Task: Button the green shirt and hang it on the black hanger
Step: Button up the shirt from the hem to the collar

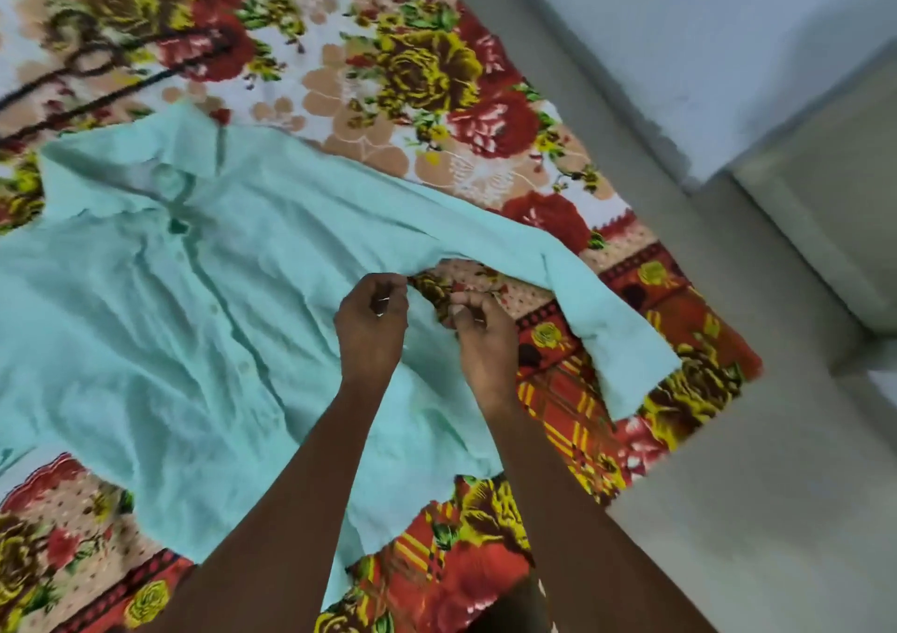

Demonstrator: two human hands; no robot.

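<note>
The green shirt (204, 302) lies on the floral blanket (412, 79) — left hand (371, 329) and right hand (485, 336) fingers pinch its side edge.

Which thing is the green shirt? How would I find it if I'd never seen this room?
Look at the big flowery blanket spread on the grey floor. Lying flat across it, collar toward the top left, is the green shirt, with two hands at its side edge. It is the only plain, pale mint thing on all those red and yellow flowers.

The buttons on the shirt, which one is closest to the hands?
The lowest button on the green shirt; the others sit higher toward the collar, farther from the left hand.
</note>
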